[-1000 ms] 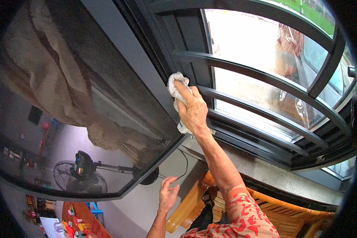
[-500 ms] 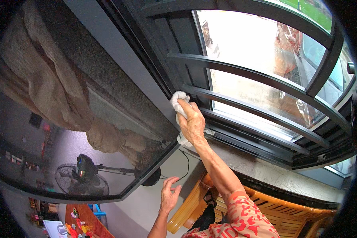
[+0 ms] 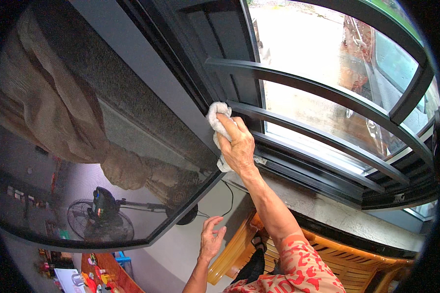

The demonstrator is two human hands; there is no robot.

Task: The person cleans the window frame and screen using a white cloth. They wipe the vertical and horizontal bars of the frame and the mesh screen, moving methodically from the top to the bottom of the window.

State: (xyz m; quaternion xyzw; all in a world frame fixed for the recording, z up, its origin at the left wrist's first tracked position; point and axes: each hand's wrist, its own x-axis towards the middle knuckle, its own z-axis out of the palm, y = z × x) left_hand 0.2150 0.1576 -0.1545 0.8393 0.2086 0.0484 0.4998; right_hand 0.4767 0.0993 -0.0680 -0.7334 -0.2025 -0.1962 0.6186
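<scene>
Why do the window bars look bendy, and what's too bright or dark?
Head view: the wide fisheye lens probably bends the window bars; the ground outside is washed out nearly white; the fan, seen through the dark panel, looks dim; the right hand shows clearly.

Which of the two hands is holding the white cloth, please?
The right hand, higher in the picture: it grips the cloth, whereas the left hand, lower down, holds none.

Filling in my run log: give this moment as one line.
right hand: grip closed on white cloth at window frame | left hand: open, empty | nearby: window bars, wooden bench
</scene>
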